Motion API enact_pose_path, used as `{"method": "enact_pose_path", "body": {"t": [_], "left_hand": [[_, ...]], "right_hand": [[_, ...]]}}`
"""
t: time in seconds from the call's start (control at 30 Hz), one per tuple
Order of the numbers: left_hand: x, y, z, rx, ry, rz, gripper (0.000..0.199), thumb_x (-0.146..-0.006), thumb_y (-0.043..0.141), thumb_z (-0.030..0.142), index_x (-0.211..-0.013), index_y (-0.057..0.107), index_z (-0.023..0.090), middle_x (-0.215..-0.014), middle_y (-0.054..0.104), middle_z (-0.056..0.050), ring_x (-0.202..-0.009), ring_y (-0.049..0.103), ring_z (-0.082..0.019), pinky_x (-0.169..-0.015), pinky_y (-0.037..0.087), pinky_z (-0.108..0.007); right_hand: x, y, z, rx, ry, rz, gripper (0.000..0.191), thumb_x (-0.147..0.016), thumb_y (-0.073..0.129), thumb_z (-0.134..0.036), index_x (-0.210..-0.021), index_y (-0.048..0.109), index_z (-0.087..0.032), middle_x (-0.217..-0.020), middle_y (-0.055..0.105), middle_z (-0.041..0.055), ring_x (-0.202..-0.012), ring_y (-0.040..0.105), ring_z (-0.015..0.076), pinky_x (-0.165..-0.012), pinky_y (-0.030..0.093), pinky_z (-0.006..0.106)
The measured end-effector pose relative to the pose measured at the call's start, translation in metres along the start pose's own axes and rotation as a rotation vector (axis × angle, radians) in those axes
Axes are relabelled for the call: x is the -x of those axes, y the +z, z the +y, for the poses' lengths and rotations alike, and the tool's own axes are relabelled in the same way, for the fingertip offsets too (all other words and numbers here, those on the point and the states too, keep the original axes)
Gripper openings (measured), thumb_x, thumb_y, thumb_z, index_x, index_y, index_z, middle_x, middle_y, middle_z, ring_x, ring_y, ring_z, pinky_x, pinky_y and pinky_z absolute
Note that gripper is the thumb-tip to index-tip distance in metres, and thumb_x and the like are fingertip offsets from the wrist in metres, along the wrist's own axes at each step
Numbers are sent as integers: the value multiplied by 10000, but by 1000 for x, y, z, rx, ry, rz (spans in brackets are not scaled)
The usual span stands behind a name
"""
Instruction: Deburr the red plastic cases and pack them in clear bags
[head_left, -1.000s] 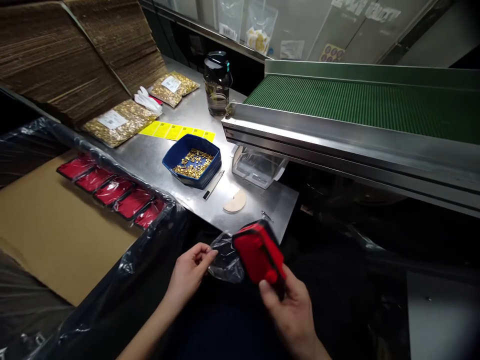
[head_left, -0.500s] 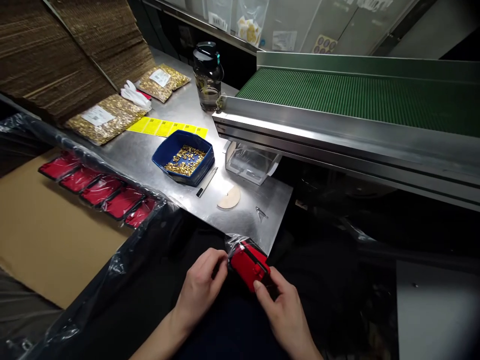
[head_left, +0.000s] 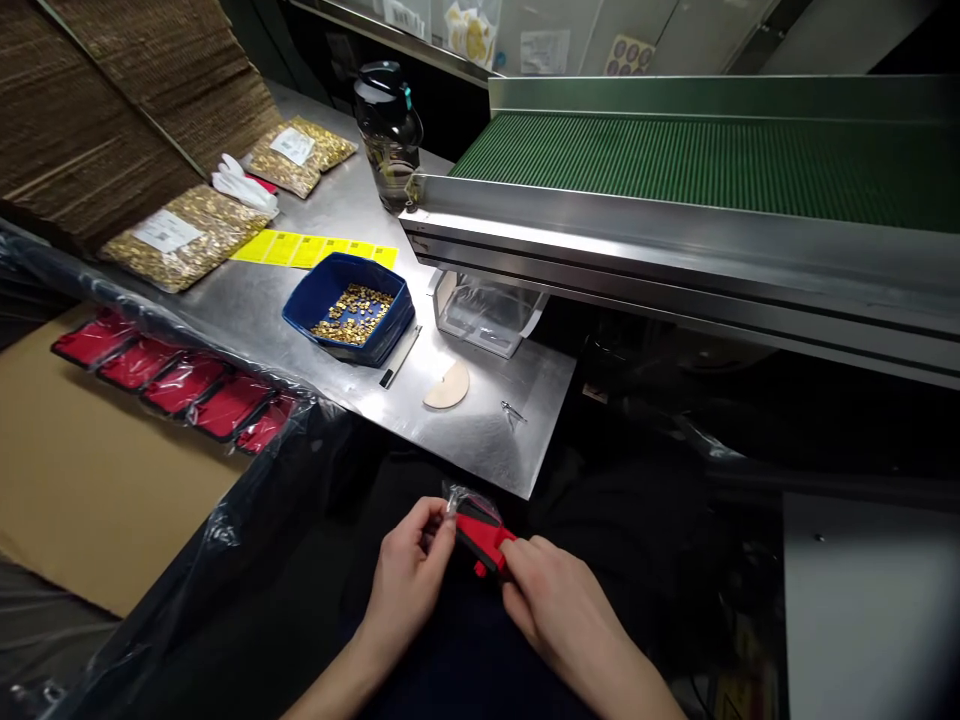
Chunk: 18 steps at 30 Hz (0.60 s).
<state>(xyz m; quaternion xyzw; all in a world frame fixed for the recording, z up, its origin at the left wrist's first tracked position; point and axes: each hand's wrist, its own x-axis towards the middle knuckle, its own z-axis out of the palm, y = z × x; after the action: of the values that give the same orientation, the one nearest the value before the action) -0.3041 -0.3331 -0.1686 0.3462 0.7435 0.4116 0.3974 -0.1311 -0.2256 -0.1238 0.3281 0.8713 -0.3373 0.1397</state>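
Note:
A red-and-black item (head_left: 484, 535), whose exact kind I cannot make out, is held over my lap, just off the table's front corner. Clear plastic film (head_left: 469, 497) covers its upper left end. My left hand (head_left: 412, 565) pinches this film at the item's left side. Around the item's right end, the fingers of my right hand (head_left: 551, 590) are closed; they hide part of it. Several similar red items in clear wrap (head_left: 187, 382) lie in a row on the cardboard at the left.
On the metal table (head_left: 480, 440) are a blue tray of small gold pieces (head_left: 352, 312), a cutter knife (head_left: 400, 357), a pale disc (head_left: 447, 386), small nippers (head_left: 513, 412) and a clear bin (head_left: 484, 315). Behind stand a dark jug (head_left: 390, 140) and a green conveyor (head_left: 637, 160).
The red-and-black item has been turned over and tilted, with its narrow side now showing. My right hand has rolled so its back faces up. The view has shifted slightly.

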Motion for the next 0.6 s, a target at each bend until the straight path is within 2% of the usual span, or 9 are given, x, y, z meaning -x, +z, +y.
{"method": "enact_pose_path", "body": {"t": [0.03, 0.13, 0.2, 0.23, 0.3, 0.43, 0.53, 0.6], "left_hand": [[1, 1, 0, 8, 20, -13, 156, -1051, 512, 334, -1043, 632, 234, -907, 669, -6, -783, 639, -166, -680, 497, -261], [5, 1, 1, -13, 257, -125, 147, -1035, 515, 234, -1119, 637, 241, -1001, 670, -20, -897, 649, -170, -825, 507, -277], [6, 2, 2, -15, 325, -158, 159, -1028, 509, 207, -1121, 634, 239, -998, 663, -23, -903, 643, -169, -846, 501, -279], [6, 3, 2, -8, 297, -148, 148, -1028, 509, 221, -1106, 635, 235, -990, 664, -24, -895, 641, -171, -836, 499, -279], [4, 5, 4, 21, 154, -120, 144, -1034, 507, 289, -1046, 635, 225, -969, 666, -27, -868, 635, -181, -801, 499, -284], [-2, 10, 9, 73, -139, -144, 228, -1019, 493, 408, -922, 575, 218, -838, 624, -2, -732, 585, -182, -675, 468, -280], [-4, 10, 12, -21, -198, -182, 256, -978, 551, 474, -912, 526, 228, -771, 584, 22, -696, 565, -180, -656, 454, -280], [-6, 8, 13, -129, -206, -154, 310, -940, 607, 527, -988, 507, 238, -789, 578, 31, -715, 583, -186, -679, 465, -289]], "right_hand": [[0, 0, 0, 36, 2, -9, 215, -908, 512, -124, -1028, 651, -236, -920, 673, 28, -788, 619, 201, -651, 336, 302], [0, 1, -2, 90, 34, -49, 223, -894, 526, -120, -1037, 659, -227, -912, 684, 32, -810, 636, 223, -645, 333, 324], [1, 2, -3, 77, 61, -27, 198, -910, 531, -141, -1036, 654, -233, -886, 679, 21, -790, 634, 217, -635, 332, 328], [2, 2, -2, 63, 55, -12, 179, -916, 539, -148, -1025, 649, -238, -874, 675, 12, -776, 629, 208, -629, 332, 327], [3, 4, 0, 61, -8, 10, 159, -908, 569, -139, -1004, 640, -244, -885, 677, -4, -778, 620, 198, -632, 339, 327], [3, 16, 7, 217, -142, 114, 221, -886, 602, -76, -1034, 645, -235, -939, 694, -7, -826, 608, 211, -640, 345, 343], [3, 29, 10, 313, -186, 175, 195, -873, 638, -76, -1003, 651, -221, -898, 685, -2, -805, 597, 209, -620, 340, 350], [4, 36, 9, 351, -220, 191, 179, -856, 663, -90, -984, 651, -213, -870, 674, 2, -792, 594, 208, -613, 345, 352]]}}
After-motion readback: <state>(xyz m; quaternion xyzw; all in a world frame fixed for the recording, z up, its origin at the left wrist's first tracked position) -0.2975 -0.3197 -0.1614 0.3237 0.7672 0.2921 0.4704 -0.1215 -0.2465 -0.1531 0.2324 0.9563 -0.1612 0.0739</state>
